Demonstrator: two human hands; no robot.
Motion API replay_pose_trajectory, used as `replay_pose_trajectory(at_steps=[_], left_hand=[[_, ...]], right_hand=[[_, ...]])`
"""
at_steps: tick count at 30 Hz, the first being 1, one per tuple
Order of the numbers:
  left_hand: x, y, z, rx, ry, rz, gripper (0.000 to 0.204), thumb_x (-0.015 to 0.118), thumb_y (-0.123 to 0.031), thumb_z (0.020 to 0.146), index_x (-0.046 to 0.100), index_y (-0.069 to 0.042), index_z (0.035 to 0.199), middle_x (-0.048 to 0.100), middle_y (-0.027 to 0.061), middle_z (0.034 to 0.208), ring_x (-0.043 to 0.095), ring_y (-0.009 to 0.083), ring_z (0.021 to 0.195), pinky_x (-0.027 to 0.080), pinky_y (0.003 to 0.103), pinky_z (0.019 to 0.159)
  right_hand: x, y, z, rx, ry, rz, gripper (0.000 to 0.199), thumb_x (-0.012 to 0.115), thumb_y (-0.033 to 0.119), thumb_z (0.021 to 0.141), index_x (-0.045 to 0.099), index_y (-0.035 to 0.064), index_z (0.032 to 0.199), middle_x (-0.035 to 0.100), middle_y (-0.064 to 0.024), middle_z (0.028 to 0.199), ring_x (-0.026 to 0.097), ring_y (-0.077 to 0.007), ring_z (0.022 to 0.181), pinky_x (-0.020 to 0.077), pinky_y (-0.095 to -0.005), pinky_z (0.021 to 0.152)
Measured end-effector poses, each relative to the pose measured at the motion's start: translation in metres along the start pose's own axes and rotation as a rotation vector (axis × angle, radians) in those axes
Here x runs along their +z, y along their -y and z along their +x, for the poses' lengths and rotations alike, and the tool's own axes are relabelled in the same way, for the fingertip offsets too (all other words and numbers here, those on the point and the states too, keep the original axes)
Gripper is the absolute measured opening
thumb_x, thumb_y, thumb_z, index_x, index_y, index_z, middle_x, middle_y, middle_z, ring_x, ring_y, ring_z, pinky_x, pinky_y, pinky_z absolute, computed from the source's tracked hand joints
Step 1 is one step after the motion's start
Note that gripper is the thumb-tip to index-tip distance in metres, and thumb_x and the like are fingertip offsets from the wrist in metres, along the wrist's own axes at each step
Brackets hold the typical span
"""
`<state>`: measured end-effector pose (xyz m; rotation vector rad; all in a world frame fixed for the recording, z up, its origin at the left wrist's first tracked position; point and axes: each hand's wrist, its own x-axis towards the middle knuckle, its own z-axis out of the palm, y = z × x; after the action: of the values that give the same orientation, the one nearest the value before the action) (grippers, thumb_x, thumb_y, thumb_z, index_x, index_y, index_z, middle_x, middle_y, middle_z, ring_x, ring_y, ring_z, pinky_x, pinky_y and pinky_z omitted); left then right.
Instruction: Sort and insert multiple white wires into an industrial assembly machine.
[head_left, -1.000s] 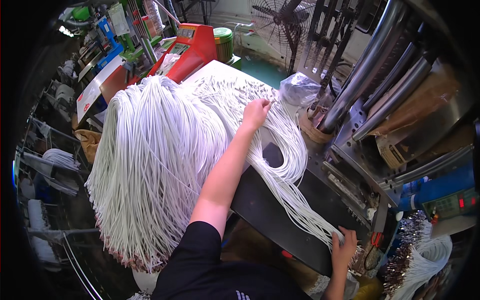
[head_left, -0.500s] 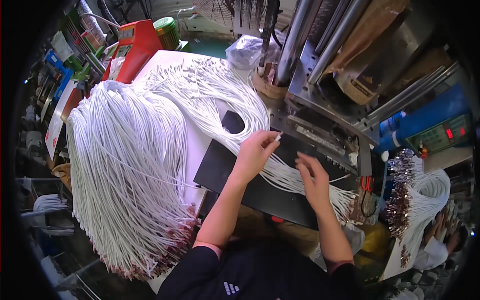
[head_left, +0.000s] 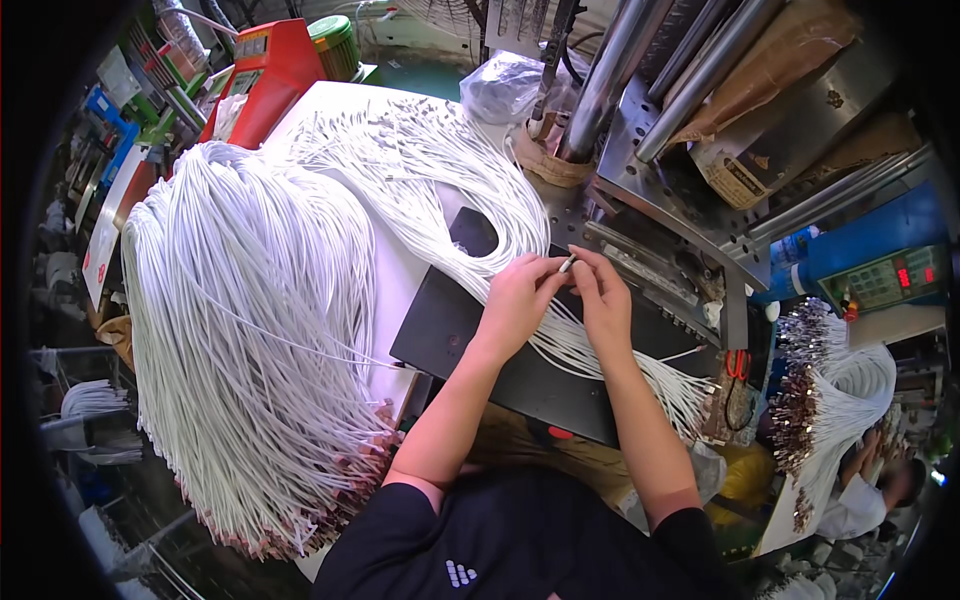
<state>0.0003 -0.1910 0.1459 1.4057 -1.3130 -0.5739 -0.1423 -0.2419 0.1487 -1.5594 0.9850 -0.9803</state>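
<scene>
Pinched between the fingertips of my left hand (head_left: 517, 305) is a small white cable end (head_left: 566, 266) with a dark tip. The thumb and forefinger of my right hand (head_left: 606, 305) close on its other side, so both hands meet at it. Below them a bundle of white cables (head_left: 570, 352) runs across a black board (head_left: 435, 330), its tips fanned out to the right. That bundle loops back over the white table (head_left: 385, 262) at the far side. To the left hangs a large heap of white cables (head_left: 250, 290) with reddish-brown ends.
A steel press with thick columns (head_left: 615, 75) rises at the far right, beside a blue control box (head_left: 885, 265) with a lit display. Red-handled scissors (head_left: 737, 364) are near the board's right end. More cables (head_left: 850, 390) and another person (head_left: 862, 505) are at the right.
My right hand has moved left and up to meet my left hand at the cable end. My left hand has stayed nearly in place, still pinching. The whole view has shifted slightly.
</scene>
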Motion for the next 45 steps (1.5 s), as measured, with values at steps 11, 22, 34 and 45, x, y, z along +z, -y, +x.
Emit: replay_pose_trajectory(at_steps=[11,22,34,45], left_hand=[[0.005,0.003,0.0,0.026,0.022,0.08,0.015,0.066,-0.009,0.09,0.07,-0.001,0.102,0.063,0.0141,0.085,0.061,0.0342,0.083,0.048,0.043,0.074],[0.006,0.003,-0.001,0.056,0.002,0.1,0.017,0.066,-0.008,0.091,0.071,0.0,0.105,0.063,0.0144,0.085,0.062,0.0324,0.081,0.049,0.04,0.073],[0.009,0.009,-0.001,0.101,-0.007,0.139,0.014,0.065,-0.008,0.092,0.069,0.003,0.1,0.062,0.0153,0.086,0.061,0.0343,0.084,0.048,0.041,0.075],[0.013,0.006,-0.003,0.12,-0.024,0.133,0.012,0.068,-0.006,0.09,0.069,0.001,0.101,0.063,0.0139,0.087,0.063,0.0298,0.08,0.05,0.037,0.072]], right_hand=[[0.012,-0.004,0.009,0.042,-0.127,-0.009,0.022,0.061,0.018,0.101,0.068,-0.0025,0.101,0.07,-0.0055,0.082,0.064,-0.01,0.073,0.0518,-0.0251,0.07],[0.003,-0.006,0.009,0.038,-0.098,0.047,0.03,0.052,0.022,0.105,0.069,-0.0026,0.104,0.07,-0.0067,0.08,0.065,-0.0121,0.073,0.0529,-0.0266,0.071],[0.004,-0.01,0.006,0.035,-0.1,0.067,0.025,0.056,0.02,0.102,0.068,-0.0023,0.101,0.069,-0.0068,0.078,0.065,-0.0122,0.071,0.0531,-0.0271,0.069],[0.002,-0.012,0.007,0.052,-0.144,0.028,0.027,0.061,0.022,0.101,0.064,-0.0017,0.089,0.068,-0.0067,0.075,0.065,-0.0114,0.066,0.053,-0.0245,0.063]])
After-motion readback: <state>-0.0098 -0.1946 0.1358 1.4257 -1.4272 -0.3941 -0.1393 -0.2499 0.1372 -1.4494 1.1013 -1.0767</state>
